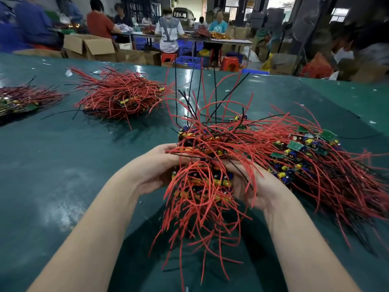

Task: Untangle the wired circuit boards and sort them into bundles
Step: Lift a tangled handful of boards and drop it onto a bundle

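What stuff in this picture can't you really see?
Head view only:
- Fingers of the left hand and right hand: buried under the held bundle of red wires, so their grip is unclear.
- Far-left bundle: cut off by the left edge.
- Boards inside the middle bundle: covered by its wires.
- Workers behind the table: blurred.

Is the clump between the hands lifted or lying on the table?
Lifted: both hands, left hand and right hand, grip the clump, wires dangling.

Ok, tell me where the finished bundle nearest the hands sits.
In the head view, the bundle lies on the green table, ahead and left of the left hand, with another bundle further left.
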The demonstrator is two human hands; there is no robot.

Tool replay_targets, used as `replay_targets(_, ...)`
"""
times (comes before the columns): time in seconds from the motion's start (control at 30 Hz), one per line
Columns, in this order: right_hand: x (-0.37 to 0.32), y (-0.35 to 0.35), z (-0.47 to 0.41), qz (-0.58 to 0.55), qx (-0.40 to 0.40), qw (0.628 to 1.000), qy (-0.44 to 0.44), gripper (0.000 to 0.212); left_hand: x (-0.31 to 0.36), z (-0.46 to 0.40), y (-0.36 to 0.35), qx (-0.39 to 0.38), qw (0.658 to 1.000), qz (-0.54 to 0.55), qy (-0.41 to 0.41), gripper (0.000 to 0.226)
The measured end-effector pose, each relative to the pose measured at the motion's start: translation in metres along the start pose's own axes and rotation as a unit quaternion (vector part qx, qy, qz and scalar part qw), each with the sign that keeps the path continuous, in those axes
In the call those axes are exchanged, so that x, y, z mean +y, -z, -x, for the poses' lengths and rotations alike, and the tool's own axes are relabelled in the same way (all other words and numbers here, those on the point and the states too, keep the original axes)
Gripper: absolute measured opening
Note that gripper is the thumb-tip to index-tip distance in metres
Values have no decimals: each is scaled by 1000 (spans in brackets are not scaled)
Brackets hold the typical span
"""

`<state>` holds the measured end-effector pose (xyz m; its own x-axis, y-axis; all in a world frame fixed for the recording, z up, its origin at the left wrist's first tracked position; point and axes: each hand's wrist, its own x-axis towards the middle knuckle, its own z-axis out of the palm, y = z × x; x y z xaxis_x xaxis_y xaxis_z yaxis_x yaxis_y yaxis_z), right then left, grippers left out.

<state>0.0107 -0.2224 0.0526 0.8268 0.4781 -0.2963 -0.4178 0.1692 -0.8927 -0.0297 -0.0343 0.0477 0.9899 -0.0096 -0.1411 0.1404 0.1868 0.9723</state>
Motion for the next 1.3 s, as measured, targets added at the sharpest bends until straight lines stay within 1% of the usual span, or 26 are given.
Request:
replay_targets(0.03,1,2,-1,3,-1,1000,-1,26,-1,0,0,2,1000,4,0,20)
replay_targets(0.13,3,2,-3,32,-20,999,9,59,-2,-2,0,18,1000,-20,7,20)
replay_targets(0.2,3,1,-1,46,-41,998,12,67,-3,-3,-1,32,999,-43,9,16)
replay_targets(0.23,3,0,-1,54,-48,997,11,69,-3,-3,-2,39,998,-44,13,19)
replay_targets(0.3,4,2,-2,70,-49,996,7,66,-3,-2,-2,48,998,-36,20,30)
replay_targets(0.33,5,3,-5,74,-41,996,4,63,-4,-2,-2,48,998,-33,21,31)
replay_targets(0.4,7,4,-6,72,-21,997,-3,57,-5,-2,-2,44,998,-30,27,24)
replay_targets(0.47,8,3,-7,52,-11,999,-4,39,-5,-2,-4,39,998,-36,34,14)
replay_targets(0.5,8,3,-6,46,-11,999,-5,29,-5,-1,-5,35,998,-40,37,13)
replay_targets(0.53,8,2,-6,45,-8,999,-7,25,-5,0,-6,32,998,-43,39,16)
replay_targets(0.6,9,2,-8,46,-5,999,-13,26,-4,2,-6,24,998,-46,36,20)
replay_targets(0.7,7,1,-7,50,-2,999,-16,31,-5,2,-6,34,999,-23,25,7)
replay_targets(0.83,8,4,-9,36,-15,999,-12,31,-6,0,-6,61,997,-40,31,12)
replay_targets(0.9,13,8,-14,52,-3,999,-4,33,-6,0,-7,61,997,-30,33,11)
replay_targets(0.97,15,10,-18,60,17,998,8,26,-6,1,-8,50,998,-15,31,6)
replay_targets(1.03,14,11,-18,53,13,998,17,19,-5,4,-9,37,999,-8,26,3)
replay_targets(1.07,13,11,-17,49,5,999,20,21,-4,4,-9,36,999,-6,24,5)
replay_targets(1.17,11,11,-15,40,-23,999,29,14,-4,4,-8,42,999,-6,19,8)
replay_targets(1.27,11,12,-15,57,-22,998,30,16,-5,3,-9,41,999,-14,20,14)
replay_targets(1.3,11,13,-16,60,-20,998,30,17,-5,3,-9,38,999,-21,22,13)
